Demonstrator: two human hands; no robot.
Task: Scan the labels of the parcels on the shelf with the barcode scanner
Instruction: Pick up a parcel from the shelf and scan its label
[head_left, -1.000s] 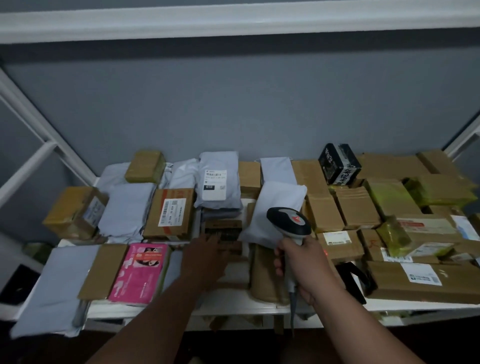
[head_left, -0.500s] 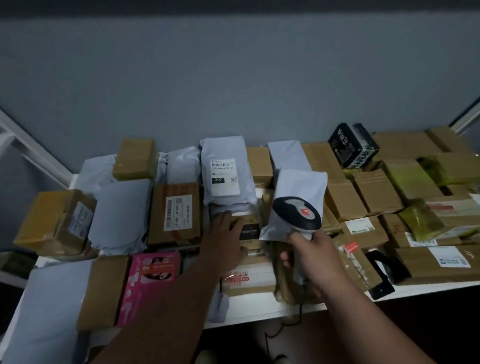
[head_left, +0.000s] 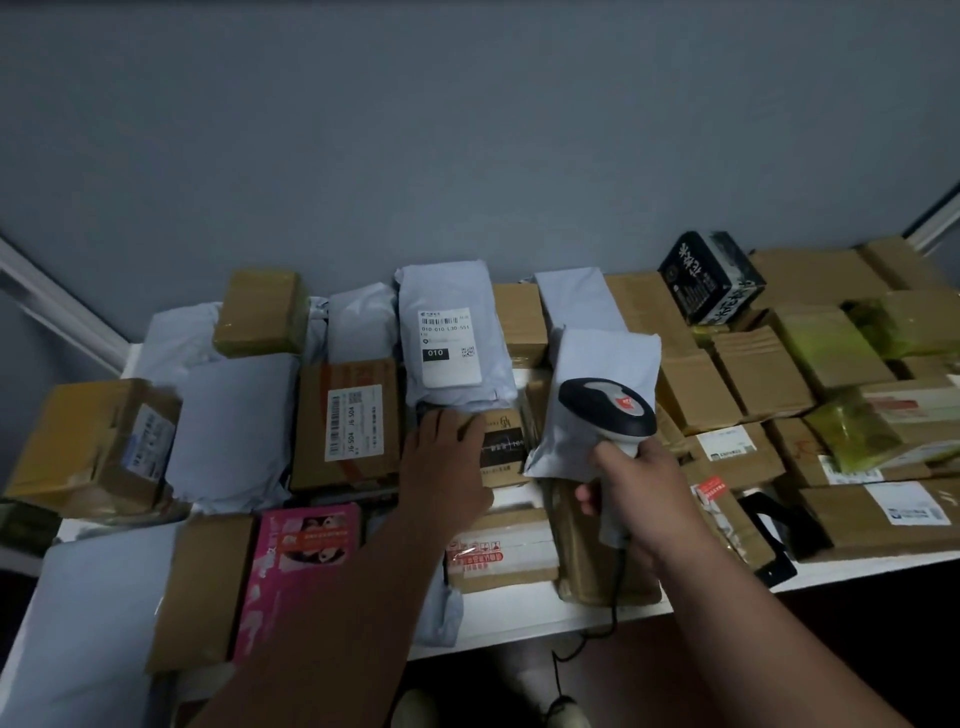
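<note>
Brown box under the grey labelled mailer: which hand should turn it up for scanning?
Left. The left hand already rests on the brown box, beside the grey mailer. The right hand is busy gripping the scanner.

I see matt brown cardboard boxes, smooth grey plastic mailer bags, a glossy pink packet and a smooth plastic barcode scanner.

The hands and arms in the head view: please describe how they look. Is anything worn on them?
The left hand and the right hand are bare: no gloves, rings, watch or bracelet are visible. Both forearms are uncovered as far as the picture shows; no sleeve is seen.
</note>
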